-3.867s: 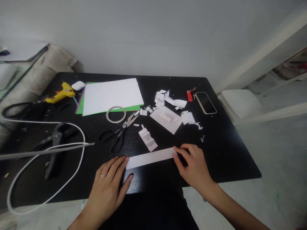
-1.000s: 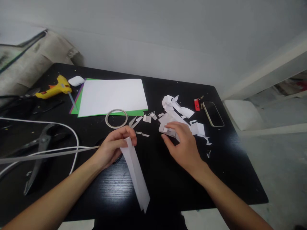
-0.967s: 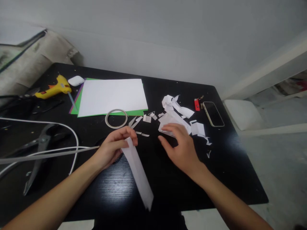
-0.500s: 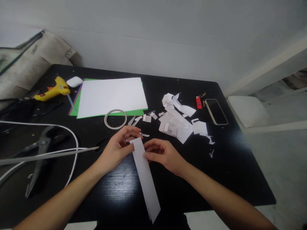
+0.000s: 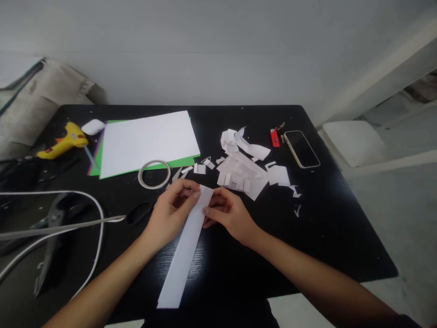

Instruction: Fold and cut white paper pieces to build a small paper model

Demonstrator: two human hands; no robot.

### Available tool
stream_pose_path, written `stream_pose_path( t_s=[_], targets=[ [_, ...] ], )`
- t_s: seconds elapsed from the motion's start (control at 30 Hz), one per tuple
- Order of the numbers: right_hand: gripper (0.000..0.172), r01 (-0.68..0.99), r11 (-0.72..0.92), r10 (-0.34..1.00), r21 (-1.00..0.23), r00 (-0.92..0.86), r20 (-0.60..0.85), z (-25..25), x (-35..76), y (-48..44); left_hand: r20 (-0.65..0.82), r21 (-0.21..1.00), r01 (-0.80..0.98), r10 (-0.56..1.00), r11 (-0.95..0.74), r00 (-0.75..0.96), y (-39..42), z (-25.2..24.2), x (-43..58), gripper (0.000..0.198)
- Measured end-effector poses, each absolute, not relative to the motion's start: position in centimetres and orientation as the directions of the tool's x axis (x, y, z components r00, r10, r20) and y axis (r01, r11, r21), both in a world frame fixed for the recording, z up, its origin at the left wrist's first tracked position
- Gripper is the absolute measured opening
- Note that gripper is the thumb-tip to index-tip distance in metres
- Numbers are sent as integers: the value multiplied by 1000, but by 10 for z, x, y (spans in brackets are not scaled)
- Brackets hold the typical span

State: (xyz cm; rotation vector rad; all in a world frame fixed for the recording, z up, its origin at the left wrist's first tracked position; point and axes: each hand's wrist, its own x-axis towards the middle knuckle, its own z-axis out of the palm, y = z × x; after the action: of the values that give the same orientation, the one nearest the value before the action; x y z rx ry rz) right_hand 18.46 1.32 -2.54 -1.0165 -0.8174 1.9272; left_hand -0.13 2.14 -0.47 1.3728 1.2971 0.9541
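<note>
My L hand [image 5: 172, 209] & R hand [image 5: 232, 214] both had fingers clamped on the wht paper strip [image 5: 185, 255] nr its far end — rest ran twd me over the blk table [image 5: 321, 241].

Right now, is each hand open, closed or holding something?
Left hand: closed, pinching the long white paper strip near its far end.
Right hand: closed, holding the same strip by its right edge.

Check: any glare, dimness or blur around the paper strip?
Head view: pale glare on the black table either side of the white paper strip; head view: dim, greyish light; head view: slight softness, fine detail unclear on the paper scraps.
</note>
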Motion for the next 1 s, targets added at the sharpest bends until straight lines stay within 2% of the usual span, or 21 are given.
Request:
stream_pose_path(
  t_s=[0.07,0.3,0.43,0.6,0.8,1.0],
  targets=[
    [46,-337,-482,861,-809,-356,-364,-26,184,13,-52,974,224,993,27,110,19,-9,-3,13],
    [25,-250,-413,893,-876,-300,-335,-24,185,10,-10,963,268,984,-38,175,16,-12,-11,11],
    [28,-210,-416,890,-885,-293,-349,-22,186,10,10,955,289,979,-70,202,16,-9,-10,13],
    [31,-236,-409,894,-881,-298,-336,-22,184,8,16,960,266,963,-90,270,14,-6,-9,18],
    [30,-248,-334,919,-909,-300,-256,-21,184,9,-33,975,221,971,-20,235,12,-7,-10,16],
    [30,-267,-343,926,-901,-260,-276,-22,186,13,-110,978,205,946,48,304,9,-6,-8,28]
  ],
)
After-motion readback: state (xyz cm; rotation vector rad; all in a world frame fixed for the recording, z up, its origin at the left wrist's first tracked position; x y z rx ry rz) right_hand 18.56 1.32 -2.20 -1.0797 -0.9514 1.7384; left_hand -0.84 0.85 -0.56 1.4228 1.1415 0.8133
